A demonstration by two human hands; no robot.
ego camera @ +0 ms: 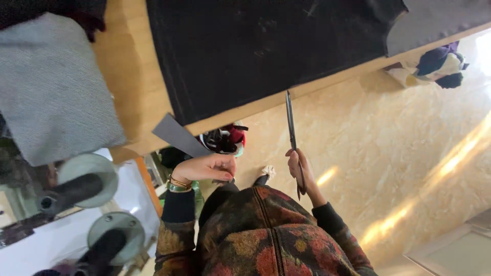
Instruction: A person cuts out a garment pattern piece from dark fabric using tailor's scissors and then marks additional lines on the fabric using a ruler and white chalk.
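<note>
Wooden table point(130, 87), above both hands: black fabric point(266, 46) lies spread across it. Folded grey cloth point(51, 87) rests on it, up and left of the left hand point(204, 167).

The grey fabric strip point(176, 134) is a flat, narrow piece with straight cut edges — wider at its upper-left end, which lies over the edge of the wooden table beside the black cloth. Its lower end runs down to the right, into the fingers of the left hand point(204, 167). The scissors point(292, 134) are long, dark and slim — blades closed together, tip pointing up toward the table edge, handles tucked in the right hand point(300, 171), held over the pale floor.
</note>
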